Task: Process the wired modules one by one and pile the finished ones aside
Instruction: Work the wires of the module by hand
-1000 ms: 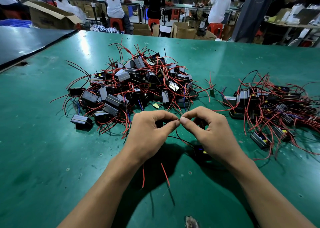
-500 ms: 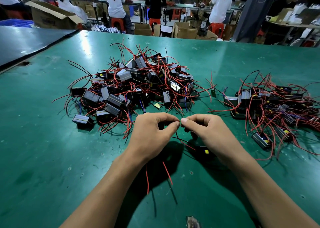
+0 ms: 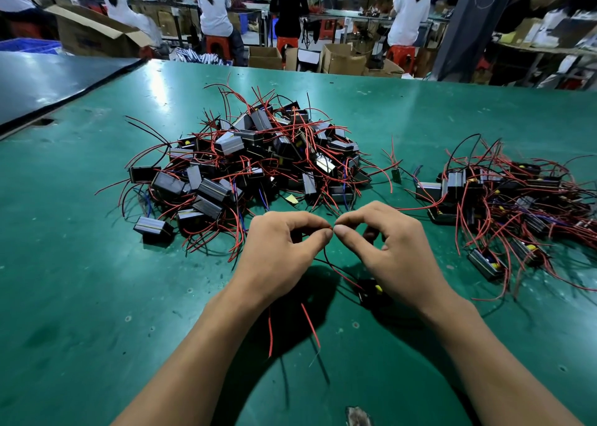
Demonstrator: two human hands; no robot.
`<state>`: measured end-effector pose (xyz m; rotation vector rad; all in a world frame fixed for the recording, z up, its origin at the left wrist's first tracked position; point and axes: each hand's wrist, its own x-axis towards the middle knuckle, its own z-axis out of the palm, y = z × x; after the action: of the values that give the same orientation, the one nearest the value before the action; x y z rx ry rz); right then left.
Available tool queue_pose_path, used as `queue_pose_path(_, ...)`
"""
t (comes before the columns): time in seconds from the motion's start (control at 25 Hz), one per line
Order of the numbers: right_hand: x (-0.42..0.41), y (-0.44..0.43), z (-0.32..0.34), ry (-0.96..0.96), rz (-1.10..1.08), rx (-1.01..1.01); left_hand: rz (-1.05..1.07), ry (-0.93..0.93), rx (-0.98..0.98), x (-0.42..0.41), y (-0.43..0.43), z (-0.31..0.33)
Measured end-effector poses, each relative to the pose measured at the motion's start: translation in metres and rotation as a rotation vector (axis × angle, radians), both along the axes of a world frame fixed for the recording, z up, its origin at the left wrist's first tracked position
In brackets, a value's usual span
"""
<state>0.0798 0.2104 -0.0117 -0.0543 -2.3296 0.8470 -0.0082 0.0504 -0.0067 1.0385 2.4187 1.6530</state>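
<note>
While both hands work low over the green worktop, the left hand and the right hand meet tip to tip. Each grip is closed to a fine thumb-and-forefinger pinch on the ends of the thin red and black leads. These run down to a small black box-shaped module with a yellow spot, which lies on the worktop half hidden under the right wrist. Two loose red wires trail from beneath the left hand towards the camera. Whether the ends are being twisted, joined or only straightened is too small to tell. Beyond the hands sits a large tangled heap of black and grey modules with red wires, and well apart to the right is a smaller, flatter heap of similar modules, probably the finished ones. The module looks light and rigid, while its leads look limp, slightly springy and easily kinked. For the end work, a pinch close to the tips seems right. For setting the piece aside, the case is likely the safer hold, since hauling on the leads could strain their joints or snag neighbouring wires in a heap.
</note>
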Motion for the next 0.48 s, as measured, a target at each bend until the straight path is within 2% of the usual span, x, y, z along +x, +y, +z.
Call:
queue_pose_path(0.08, -0.0018, -0.0023, -0.0004, -0.102, -0.013, -0.189, -0.016, 0.013, 0.017, 0.0010, 0.0000, 0.0009)
queue_pose_path(0.2, -0.0054, -0.0038, 0.0034, -0.302, 0.018, -0.630, -0.029, 0.008, 0.039, 0.0034, 0.0003, 0.0020)
queue_pose_path(0.28, -0.0049, -0.0038, 0.0043, -0.350, 0.029, -0.763, -0.027, 0.011, 0.040, 0.0038, 0.0010, 0.0009)
queue_pose_path(0.32, -0.0040, -0.0036, 0.0038, -0.320, 0.037, -0.714, -0.022, 0.010, 0.038, 0.0035, 0.0016, 0.0003)
queue_pose_path(0.48, -0.0006, -0.0008, 0.0010, -0.044, 0.032, -0.152, -0.003, -0.042, 0.050, 0.0000, 0.0026, -0.0011)
